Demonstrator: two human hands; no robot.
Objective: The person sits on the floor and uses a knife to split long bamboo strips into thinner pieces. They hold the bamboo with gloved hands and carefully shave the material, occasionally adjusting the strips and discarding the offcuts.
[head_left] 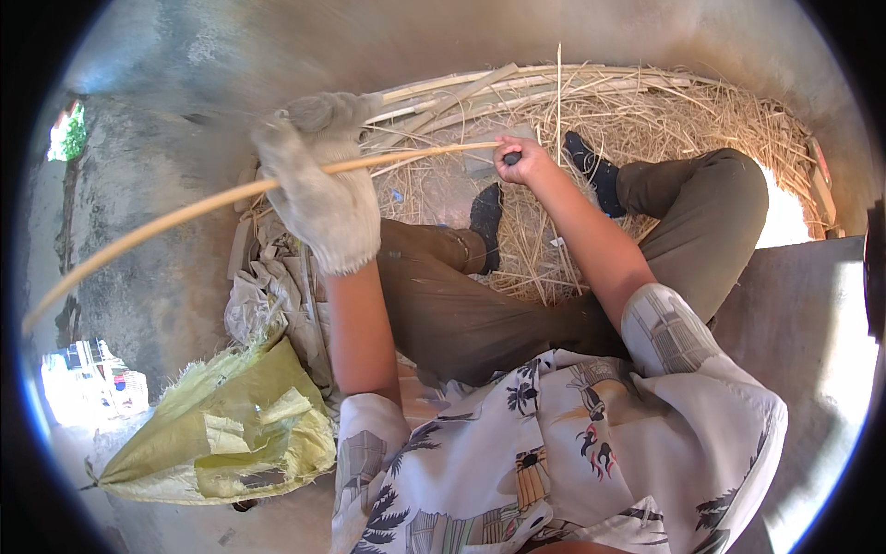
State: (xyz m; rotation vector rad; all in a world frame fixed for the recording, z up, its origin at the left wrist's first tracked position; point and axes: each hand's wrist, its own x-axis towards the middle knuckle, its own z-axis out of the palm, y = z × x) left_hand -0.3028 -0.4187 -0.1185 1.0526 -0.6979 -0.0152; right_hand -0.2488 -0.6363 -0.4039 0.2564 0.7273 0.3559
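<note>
A long, pale bamboo strip [198, 200] curves from the far left across to my right hand. My left hand [325, 208], in a fuzzy off-white work glove, is closed around the strip, its fingers a little blurred. My bare right hand [528, 161] is closed at the strip's right end. The dark handle end [512, 158] of a tool, seemingly a knife, shows in this fist. What looks like its flat grey blade [480, 164] lies beyond the strip, partly hidden by the strip and my fingers.
Loose shavings [701, 115] and long split strips [452, 97] cover the floor ahead, around my dark socked feet [486, 222]. A frayed yellow-green woven sack [249, 420] and crumpled pale cloth [258, 297] lie at left. A grey slab [784, 323] stands at right.
</note>
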